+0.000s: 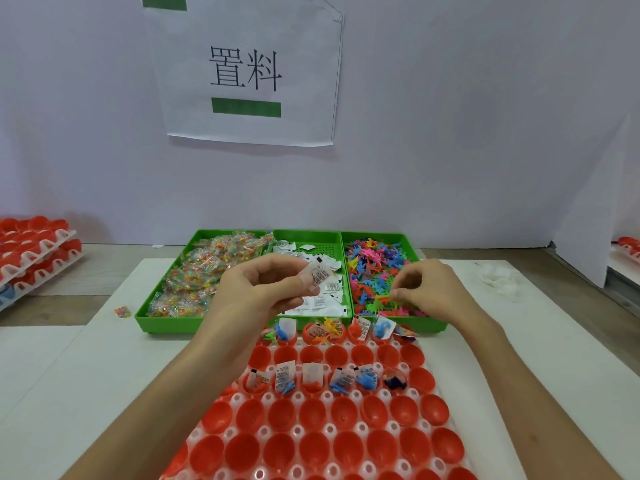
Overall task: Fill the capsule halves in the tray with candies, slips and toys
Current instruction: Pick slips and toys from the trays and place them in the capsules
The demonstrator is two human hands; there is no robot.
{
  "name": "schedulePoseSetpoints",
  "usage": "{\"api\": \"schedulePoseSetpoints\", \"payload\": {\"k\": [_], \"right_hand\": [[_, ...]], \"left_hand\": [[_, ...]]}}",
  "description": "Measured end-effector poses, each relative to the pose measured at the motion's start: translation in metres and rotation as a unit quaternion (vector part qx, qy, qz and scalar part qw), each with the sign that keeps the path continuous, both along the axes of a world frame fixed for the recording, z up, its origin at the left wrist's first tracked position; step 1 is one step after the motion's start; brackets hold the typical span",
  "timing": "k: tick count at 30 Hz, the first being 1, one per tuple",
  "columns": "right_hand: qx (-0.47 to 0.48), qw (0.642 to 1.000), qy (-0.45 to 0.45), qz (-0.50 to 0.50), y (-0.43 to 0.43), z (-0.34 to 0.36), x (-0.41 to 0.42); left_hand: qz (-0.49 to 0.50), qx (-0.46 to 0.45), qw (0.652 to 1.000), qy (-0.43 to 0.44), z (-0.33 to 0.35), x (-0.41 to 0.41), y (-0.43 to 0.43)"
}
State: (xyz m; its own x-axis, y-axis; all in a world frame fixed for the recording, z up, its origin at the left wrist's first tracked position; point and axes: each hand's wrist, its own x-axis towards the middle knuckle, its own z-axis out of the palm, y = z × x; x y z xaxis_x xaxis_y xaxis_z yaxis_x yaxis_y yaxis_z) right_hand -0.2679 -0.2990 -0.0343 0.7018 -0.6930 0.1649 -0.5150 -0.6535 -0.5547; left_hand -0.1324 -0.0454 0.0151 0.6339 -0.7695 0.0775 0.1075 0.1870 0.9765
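Clear packets of coloured candies (187, 282) fill the left green bin (142, 315). Right of them, the left hand (256, 289) pinches a white printed paper slip (320, 276). The right hand (427, 289) pinches among small coloured plastic toys (374, 268). Red capsule halves (313, 412) in the white tray (329, 428) lie under both forearms.

Hand-packing station in a small factory or workshop, going by the sorted stock and signage. Printed sign (249, 74) with "置料" and a green bar, taped to a plain white partition (450, 133). Three green bins (162, 318) side by side, one kind each: candies (194, 271), slips (327, 303), toys (374, 268). Gridded tray (328, 429) of red capsule halves (311, 448) on a white mat (69, 375) over a wood bench (86, 271) — tray stack (34, 251) at the left edge, another partly seen at right
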Motion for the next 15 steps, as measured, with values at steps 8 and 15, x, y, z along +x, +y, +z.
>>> {"api": "schedulePoseSetpoints", "payload": {"k": [8,15], "right_hand": [[0.241,0.909,-0.302,0.16,0.043,0.072,-0.013],[0.179,0.91,-0.258,0.27,0.102,0.104,-0.008]], "left_hand": [[0.022,0.013,1.0,0.005,0.003,-0.004,0.002],[0.011,-0.009,1.0,0.005,0.01,-0.015,0.003]]}}
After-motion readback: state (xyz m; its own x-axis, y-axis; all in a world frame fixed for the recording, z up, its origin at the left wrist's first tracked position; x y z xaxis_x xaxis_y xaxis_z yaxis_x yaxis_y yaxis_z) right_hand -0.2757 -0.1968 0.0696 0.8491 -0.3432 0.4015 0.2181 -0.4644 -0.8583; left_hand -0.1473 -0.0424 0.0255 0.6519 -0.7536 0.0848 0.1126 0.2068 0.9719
